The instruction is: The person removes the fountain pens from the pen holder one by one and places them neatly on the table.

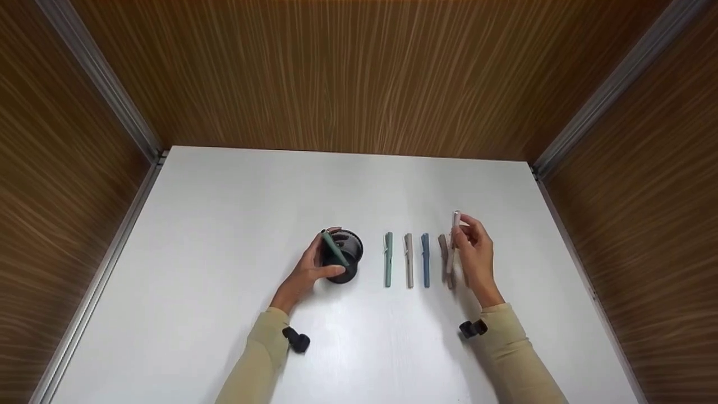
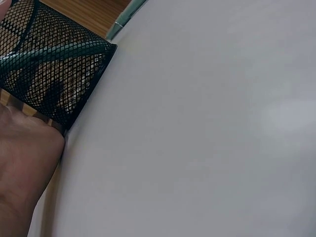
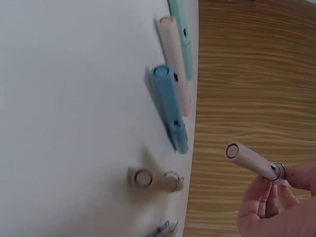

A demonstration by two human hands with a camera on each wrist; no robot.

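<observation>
Listing from the left edge of the white table (image 1: 224, 224): 1 black mesh pen cup (image 1: 346, 259), standing upright near the table's middle, slightly toward the near edge. Left hand (image 1: 311, 269) wraps its fingers round the cup's left wall, thumb on the near side. 1 dark green pen (image 1: 335, 248) leans slantwise in the cup, its upper end toward the far left; whether the hand's fingertips also touch that pen cannot be told.

Next, a row of pens lying flat, parallel, pointing from near edge to far edge: 1 teal pen (image 1: 388, 259), 1 beige pen (image 1: 409, 260), 1 blue pen (image 1: 426, 260), 1 tan pen (image 1: 444, 255), each just beside the next but apart.

Right hand (image 1: 475, 255), at the row's right end, pinches 1 pale pink pen (image 1: 453, 241) between thumb and fingertips, lifted clear of the table above the tan pen.

Surface: matte white, plain. Room: wood-grain panels on 3 sides, with grey metal strips at the 2 far corners. Both sleeves are tan, each with a small black wrist device.
</observation>
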